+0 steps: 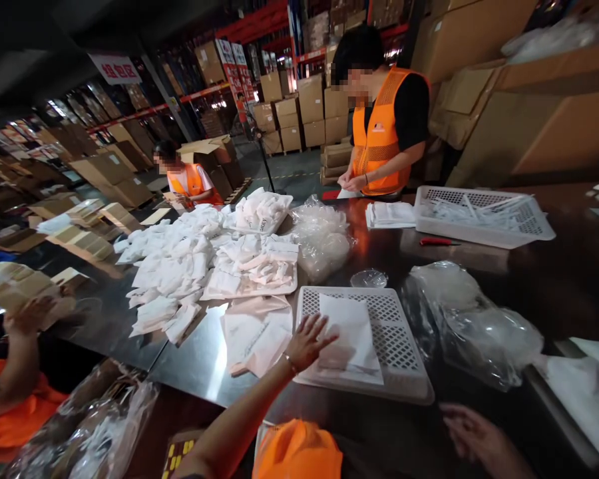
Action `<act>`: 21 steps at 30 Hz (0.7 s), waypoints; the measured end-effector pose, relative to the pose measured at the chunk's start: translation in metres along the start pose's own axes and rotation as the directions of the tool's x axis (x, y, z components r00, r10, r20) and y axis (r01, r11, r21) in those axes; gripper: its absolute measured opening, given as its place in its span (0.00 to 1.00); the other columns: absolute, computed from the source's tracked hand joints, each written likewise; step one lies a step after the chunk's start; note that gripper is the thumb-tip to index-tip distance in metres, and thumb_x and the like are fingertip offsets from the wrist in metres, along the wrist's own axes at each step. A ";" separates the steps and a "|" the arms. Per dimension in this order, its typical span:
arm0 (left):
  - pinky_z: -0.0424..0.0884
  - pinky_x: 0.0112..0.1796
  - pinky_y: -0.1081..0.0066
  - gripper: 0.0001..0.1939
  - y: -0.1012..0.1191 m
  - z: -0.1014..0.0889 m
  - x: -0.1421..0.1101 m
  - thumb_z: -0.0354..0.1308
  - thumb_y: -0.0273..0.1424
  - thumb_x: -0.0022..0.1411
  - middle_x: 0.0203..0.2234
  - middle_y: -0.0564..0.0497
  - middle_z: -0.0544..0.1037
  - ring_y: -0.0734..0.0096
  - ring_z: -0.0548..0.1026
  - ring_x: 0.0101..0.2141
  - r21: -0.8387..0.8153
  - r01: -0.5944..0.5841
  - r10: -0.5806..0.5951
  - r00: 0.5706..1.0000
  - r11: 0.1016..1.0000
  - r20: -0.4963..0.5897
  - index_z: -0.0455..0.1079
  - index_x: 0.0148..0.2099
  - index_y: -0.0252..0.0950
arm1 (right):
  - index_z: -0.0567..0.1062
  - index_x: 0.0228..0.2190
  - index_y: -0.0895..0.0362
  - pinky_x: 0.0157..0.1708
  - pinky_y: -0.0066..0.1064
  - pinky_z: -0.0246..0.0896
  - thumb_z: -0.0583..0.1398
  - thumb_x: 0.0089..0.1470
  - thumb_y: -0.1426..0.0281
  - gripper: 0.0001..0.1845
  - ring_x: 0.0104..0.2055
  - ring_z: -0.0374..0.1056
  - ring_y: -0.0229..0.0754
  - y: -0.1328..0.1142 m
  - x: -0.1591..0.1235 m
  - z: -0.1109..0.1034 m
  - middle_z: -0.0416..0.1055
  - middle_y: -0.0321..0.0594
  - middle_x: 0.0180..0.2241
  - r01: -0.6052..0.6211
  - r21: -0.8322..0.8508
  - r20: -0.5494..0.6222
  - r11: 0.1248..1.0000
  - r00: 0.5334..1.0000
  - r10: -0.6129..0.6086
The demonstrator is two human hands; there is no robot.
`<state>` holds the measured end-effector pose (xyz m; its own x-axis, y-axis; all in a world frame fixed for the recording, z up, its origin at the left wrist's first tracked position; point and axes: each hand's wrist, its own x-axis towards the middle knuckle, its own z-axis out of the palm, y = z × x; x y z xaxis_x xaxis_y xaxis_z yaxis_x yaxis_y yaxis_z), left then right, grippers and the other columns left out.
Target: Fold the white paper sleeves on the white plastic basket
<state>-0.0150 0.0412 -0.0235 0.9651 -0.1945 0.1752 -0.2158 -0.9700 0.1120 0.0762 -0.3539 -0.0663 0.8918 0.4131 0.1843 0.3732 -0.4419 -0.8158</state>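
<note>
My left hand (309, 342) is spread open at the left edge of a flat white pouch (352, 346); whether it touches the pouch I cannot tell. Beneath that pouch is an upturned white plastic basket (399, 332) with a lattice bottom. Low on the right, my right hand (472, 429) hangs near the table edge, somewhat blurred, its fingers loosely stretched and nothing visible in them. Left of the basket lie flat pale pouches (257, 336) with printed script. Behind them, a white tray (249, 291) is heaped with folded white pouches.
Clear plastic bags of round translucent items (474, 319) lie right of the basket. A clear round dish (369, 278), a red pen-like tool (438, 241) and a white basket of strips (484, 236) sit farther back. A co-worker in an orange vest (382, 133) stands opposite.
</note>
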 end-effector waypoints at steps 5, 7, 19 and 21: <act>0.53 0.66 0.54 0.21 -0.004 0.003 0.045 0.49 0.32 0.72 0.64 0.47 0.68 0.62 0.62 0.66 0.009 -0.313 0.312 0.947 0.950 0.073 0.65 0.65 0.46 | 0.73 0.57 0.44 0.57 0.52 0.64 0.57 0.48 0.76 0.34 0.61 0.66 0.52 -0.015 0.078 0.055 0.70 0.45 0.58 0.729 -0.315 0.338 0.608 0.685 -0.645; 0.54 0.66 0.56 0.21 -0.004 0.000 0.048 0.51 0.32 0.71 0.62 0.46 0.70 0.63 0.63 0.65 -0.070 -0.312 0.317 0.946 0.947 0.062 0.66 0.64 0.43 | 0.69 0.59 0.44 0.61 0.50 0.60 0.52 0.48 0.83 0.40 0.64 0.62 0.45 -0.021 0.098 0.076 0.69 0.42 0.60 0.840 -0.290 0.415 0.459 0.542 -0.731; 0.71 0.39 0.70 0.20 -0.013 -0.061 0.078 0.46 0.38 0.70 0.28 0.49 0.79 0.67 0.75 0.33 -0.639 0.246 -0.210 0.969 0.729 0.133 0.74 0.33 0.34 | 0.77 0.26 0.56 0.31 0.37 0.69 0.46 0.59 0.45 0.33 0.29 0.71 0.46 -0.116 0.195 0.049 0.74 0.47 0.25 0.129 0.236 0.313 0.963 0.928 -0.201; 0.70 0.37 0.71 0.27 -0.014 -0.063 0.088 0.42 0.45 0.72 0.26 0.50 0.77 0.68 0.74 0.31 -0.667 0.280 -0.263 0.956 0.691 0.129 0.72 0.30 0.34 | 0.73 0.22 0.56 0.23 0.33 0.64 0.46 0.57 0.41 0.35 0.22 0.66 0.42 -0.121 0.210 0.050 0.69 0.43 0.19 0.097 0.240 0.312 0.966 0.934 -0.172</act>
<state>0.0631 0.0469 0.0519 0.9987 0.0501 0.0120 0.0221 -0.6272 0.7786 0.2057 -0.1736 0.0436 0.6895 0.7103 0.1414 0.3860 -0.1953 -0.9016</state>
